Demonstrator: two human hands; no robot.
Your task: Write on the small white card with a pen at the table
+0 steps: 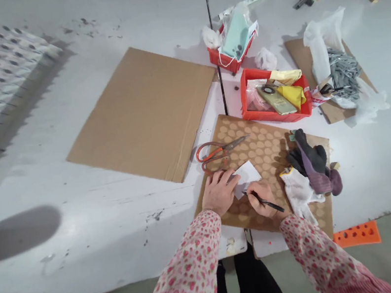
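White paper slip [248,174] on patterned cardboard [266,147]

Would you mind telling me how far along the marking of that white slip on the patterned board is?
Done: the white slip lies flat on the patterned board, and the scissors rest untouched beside it. In hand: the left hand pins the slip while the right hand holds a pen at its lower edge. Left: I cannot make out any marks on the slip, so the writing seems barely begun.
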